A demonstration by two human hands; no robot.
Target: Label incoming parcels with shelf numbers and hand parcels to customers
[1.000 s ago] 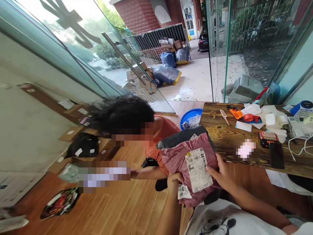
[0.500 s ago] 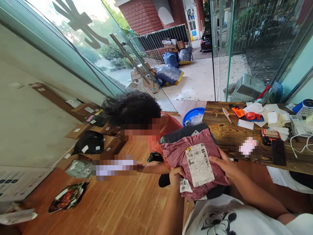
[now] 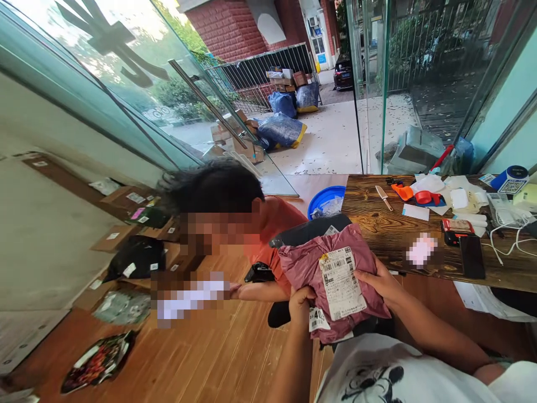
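Note:
Between my two hands is a pinkish-red plastic mailer parcel, crumpled and soft-looking, with a white printed shipping label facing up. A smaller numbered sticker sits at its lower left corner. My left hand pinches the parcel's left edge, fingers curled around it. On the right side, my right hand grips it with the thumb on top by the label. Beneath and behind it lies a dark grey plastic-wrapped package, partly hidden; whether my fingers also hold this one I cannot tell.
A person in an orange-red top leans at my left, one arm stretched out. Parcels line the left wall. The wooden table at right bears a knife, tape and a phone. A blue basin stands beside it.
My view has swung slightly, so the surroundings shift left. Both hands keep the same hold on the parcel. The other person still leans with the arm out.

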